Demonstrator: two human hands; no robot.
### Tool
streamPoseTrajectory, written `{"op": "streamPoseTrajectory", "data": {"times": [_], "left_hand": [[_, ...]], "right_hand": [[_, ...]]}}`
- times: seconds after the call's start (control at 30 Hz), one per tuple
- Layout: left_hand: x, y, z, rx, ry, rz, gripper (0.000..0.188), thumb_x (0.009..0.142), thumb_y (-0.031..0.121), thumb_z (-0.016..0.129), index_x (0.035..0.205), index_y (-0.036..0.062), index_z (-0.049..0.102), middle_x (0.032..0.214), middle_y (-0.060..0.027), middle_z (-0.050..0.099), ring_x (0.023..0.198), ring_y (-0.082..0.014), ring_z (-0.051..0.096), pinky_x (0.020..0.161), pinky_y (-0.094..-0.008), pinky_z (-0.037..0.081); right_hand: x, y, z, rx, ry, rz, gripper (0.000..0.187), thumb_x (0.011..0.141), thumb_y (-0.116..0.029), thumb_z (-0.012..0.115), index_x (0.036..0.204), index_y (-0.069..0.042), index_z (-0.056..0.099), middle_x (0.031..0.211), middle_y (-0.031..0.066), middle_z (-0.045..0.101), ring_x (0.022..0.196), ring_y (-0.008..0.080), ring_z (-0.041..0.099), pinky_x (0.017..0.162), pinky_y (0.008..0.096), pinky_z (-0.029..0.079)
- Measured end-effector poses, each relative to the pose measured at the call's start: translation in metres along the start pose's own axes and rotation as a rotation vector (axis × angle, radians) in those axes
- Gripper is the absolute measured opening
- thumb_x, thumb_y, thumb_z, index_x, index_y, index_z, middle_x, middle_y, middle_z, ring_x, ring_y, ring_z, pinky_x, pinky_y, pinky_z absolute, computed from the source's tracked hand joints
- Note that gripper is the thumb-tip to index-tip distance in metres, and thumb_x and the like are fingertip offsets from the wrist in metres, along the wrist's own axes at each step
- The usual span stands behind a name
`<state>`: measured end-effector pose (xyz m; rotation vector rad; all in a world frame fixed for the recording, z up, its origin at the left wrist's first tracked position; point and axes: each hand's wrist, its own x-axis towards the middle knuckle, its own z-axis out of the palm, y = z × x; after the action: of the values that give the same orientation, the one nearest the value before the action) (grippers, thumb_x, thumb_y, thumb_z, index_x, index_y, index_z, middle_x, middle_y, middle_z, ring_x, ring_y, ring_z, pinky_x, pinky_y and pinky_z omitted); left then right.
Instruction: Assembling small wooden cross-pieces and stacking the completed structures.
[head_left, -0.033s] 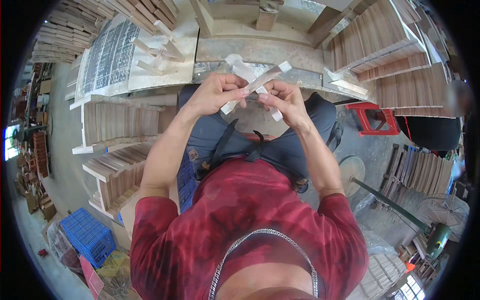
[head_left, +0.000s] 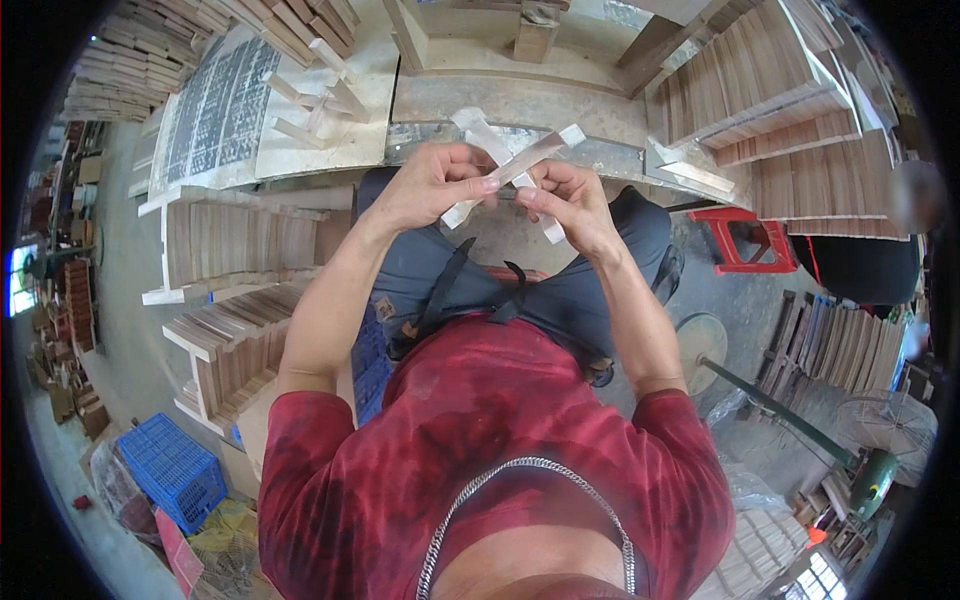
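In front of my lap, two pale wooden strips form an X-shaped wooden cross, its arms crossing between my hands. My left hand pinches it near the crossing, thumb on top and fingers curled behind. My right hand is closed on the other side, thumb and forefinger around the lower right arm. Part of the joint is covered by my fingers. Beyond the cross runs the worn front edge of the wooden workbench.
On the bench at the left lies another small wooden frame. Stacks of wooden slats stand at right and left. A red plastic stool, a blue crate and a standing fan are around me.
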<state>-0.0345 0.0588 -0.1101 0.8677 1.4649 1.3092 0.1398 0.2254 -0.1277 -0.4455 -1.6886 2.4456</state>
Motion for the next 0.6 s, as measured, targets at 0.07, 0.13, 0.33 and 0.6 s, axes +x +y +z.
{"op": "streamPoseTrajectory", "data": {"times": [0.07, 0.13, 0.33, 0.6], "left_hand": [[-0.002, 0.002, 0.007, -0.075, 0.037, 0.039, 0.03, 0.088, 0.016, 0.076, 0.11, -0.0034, 0.068, 0.087, -0.0038, 0.072, 0.078, -0.0076, 0.063, 0.073, -0.0235, 0.049], [-0.003, 0.005, 0.012, -0.141, 0.064, 0.067, 0.033, 0.086, 0.012, 0.077, 0.113, -0.0038, 0.066, 0.092, -0.0058, 0.072, 0.082, -0.0094, 0.065, 0.078, -0.0249, 0.052], [0.003, 0.0, 0.025, -0.138, 0.124, 0.112, 0.03, 0.084, 0.005, 0.076, 0.111, -0.0041, 0.066, 0.099, -0.0091, 0.071, 0.088, -0.0124, 0.066, 0.081, -0.0292, 0.054], [0.005, -0.023, 0.026, -0.159, 0.188, -0.131, 0.03, 0.088, 0.01, 0.074, 0.113, -0.0026, 0.066, 0.1, -0.0096, 0.072, 0.088, -0.0131, 0.068, 0.077, -0.0275, 0.053]], "right_hand": [[0.0, -0.002, -0.001, -0.079, -0.04, -0.023, 0.02, 0.092, -0.014, 0.073, 0.104, 0.002, 0.07, 0.083, 0.0031, 0.07, 0.07, 0.0067, 0.059, 0.062, 0.022, 0.046], [0.002, -0.007, -0.003, -0.165, -0.047, -0.034, 0.02, 0.095, -0.016, 0.07, 0.103, 0.002, 0.07, 0.084, 0.0045, 0.07, 0.071, 0.0085, 0.06, 0.065, 0.0227, 0.046], [0.01, -0.008, -0.012, -0.384, 0.106, 0.1, 0.04, 0.1, -0.036, 0.063, 0.088, 0.001, 0.073, 0.071, 0.0013, 0.067, 0.063, 0.0065, 0.055, 0.055, 0.0235, 0.041], [0.016, -0.033, -0.011, -0.586, 0.239, 0.244, 0.047, 0.102, -0.042, 0.056, 0.107, 0.002, 0.072, 0.091, 0.0117, 0.072, 0.078, 0.0174, 0.066, 0.073, 0.0304, 0.05]]}}
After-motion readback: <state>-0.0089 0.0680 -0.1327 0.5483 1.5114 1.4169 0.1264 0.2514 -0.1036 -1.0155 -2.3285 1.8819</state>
